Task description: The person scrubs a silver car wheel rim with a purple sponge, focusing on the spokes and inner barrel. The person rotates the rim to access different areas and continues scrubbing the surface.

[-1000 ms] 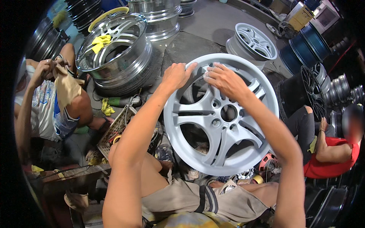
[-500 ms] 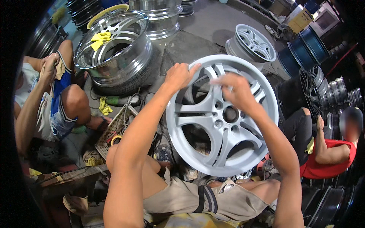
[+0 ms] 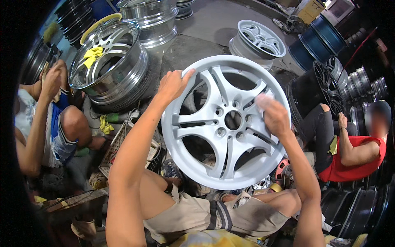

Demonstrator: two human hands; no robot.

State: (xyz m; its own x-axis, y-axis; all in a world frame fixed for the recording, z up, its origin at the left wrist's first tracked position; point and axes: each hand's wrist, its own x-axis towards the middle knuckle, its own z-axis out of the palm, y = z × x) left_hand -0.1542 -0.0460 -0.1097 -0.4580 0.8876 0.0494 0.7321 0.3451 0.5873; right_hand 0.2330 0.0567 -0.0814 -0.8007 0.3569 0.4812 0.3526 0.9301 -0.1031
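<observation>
A silver-grey alloy wheel (image 3: 224, 136) with paired spokes stands tilted before my knees, its face toward me. My left hand (image 3: 173, 85) grips its upper left rim, thumb side along the edge. On the right-hand spokes rests my right hand (image 3: 275, 116), fingers curled and pressed together. Its whitish fingertips are smeared by motion, so whatever is pinched there, if anything, cannot be made out. Through the gaps between the spokes the wheel's inside looks dark.
A polished wheel (image 3: 111, 61) with a yellow cloth (image 3: 93, 57) lies at the left. Another grey wheel (image 3: 259, 41) stands beyond mine. One person (image 3: 45, 119) sits at left, another in a red top (image 3: 358, 158) at right. A plastic basket (image 3: 117, 144) and a red power tool (image 3: 282, 169) are close by.
My right hand has moved from the upper spokes to the right-hand spokes. My left hand keeps its grip on the rim. The whole view has shifted, so things appear farther left.
</observation>
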